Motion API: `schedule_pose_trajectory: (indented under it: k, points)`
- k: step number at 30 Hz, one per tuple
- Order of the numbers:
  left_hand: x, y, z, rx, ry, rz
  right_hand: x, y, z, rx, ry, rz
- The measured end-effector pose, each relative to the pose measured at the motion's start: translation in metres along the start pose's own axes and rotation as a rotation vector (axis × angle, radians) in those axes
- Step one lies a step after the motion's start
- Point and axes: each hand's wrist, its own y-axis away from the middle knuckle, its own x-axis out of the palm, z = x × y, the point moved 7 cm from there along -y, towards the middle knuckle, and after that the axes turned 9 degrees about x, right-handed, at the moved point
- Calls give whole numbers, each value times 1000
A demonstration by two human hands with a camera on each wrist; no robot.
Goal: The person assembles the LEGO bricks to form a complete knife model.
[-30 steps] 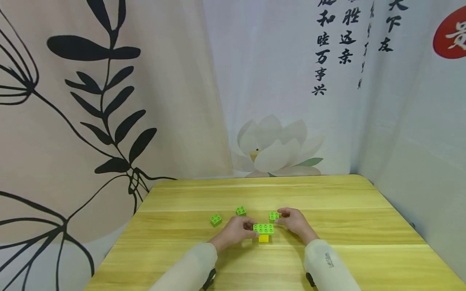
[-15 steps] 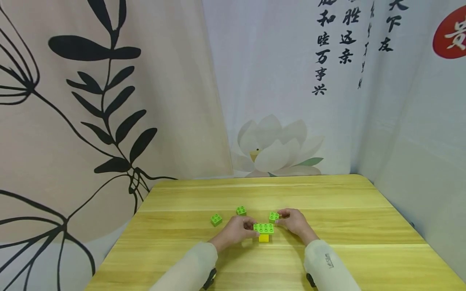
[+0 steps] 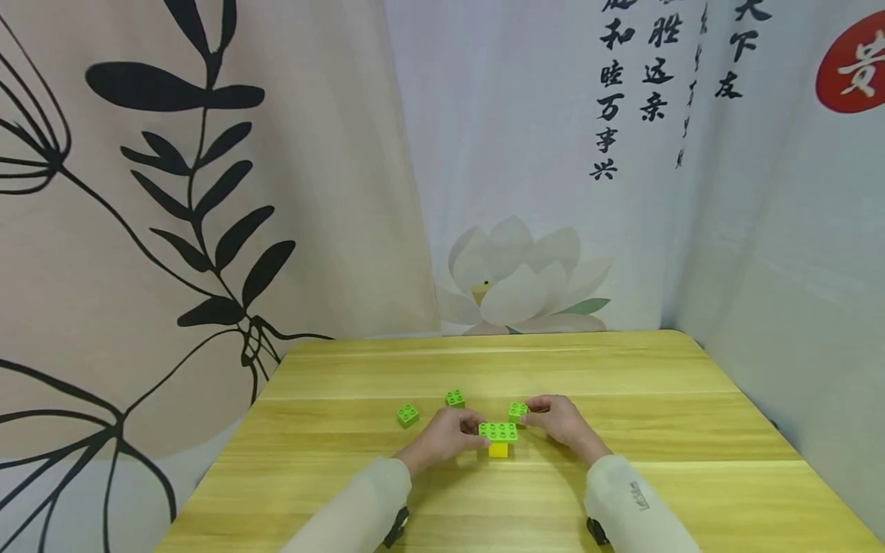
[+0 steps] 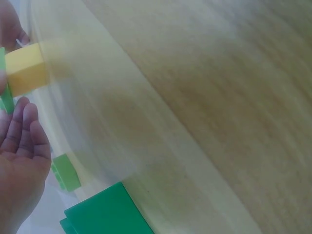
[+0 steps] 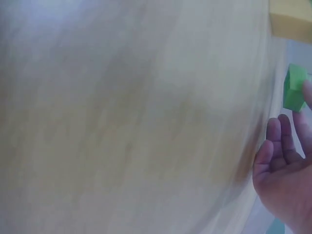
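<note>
A long lime-green toy brick (image 3: 498, 432) sits on top of a smaller yellow toy brick (image 3: 498, 450), with part of its underside overhanging. My left hand (image 3: 449, 436) holds the long brick at its left end, thumb at the near side and fingers behind. Just beyond its right end, my right hand (image 3: 558, 418) pinches a small green brick (image 3: 517, 411) between thumb and fingers. In the right wrist view that small brick (image 5: 294, 87) is gripped near the fingertips, beside the yellow brick (image 5: 291, 20); the remaining fingers are loosely bent.
Two more small green bricks lie on the wooden table (image 3: 691, 430): one at the left (image 3: 408, 415), the other behind my left hand (image 3: 455, 398). A printed curtain (image 3: 359, 192) hangs along the table's far edge, and another curtain panel (image 3: 781, 253) runs along the right side.
The head view has shifted very slightly, and the right forearm sits a little further right. Both hands keep their holds, and the bricks stay in nearly the same places.
</note>
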Motion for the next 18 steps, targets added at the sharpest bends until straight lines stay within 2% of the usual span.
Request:
schedule_pose_trajectory:
  k: [9, 18]
  points:
    - [-3, 1, -1, 1, -22, 6, -2, 6, 7, -16, -36, 35]
    - [-3, 0, 0, 7, -23, 8, -8, 16, 16, -93, -64, 59]
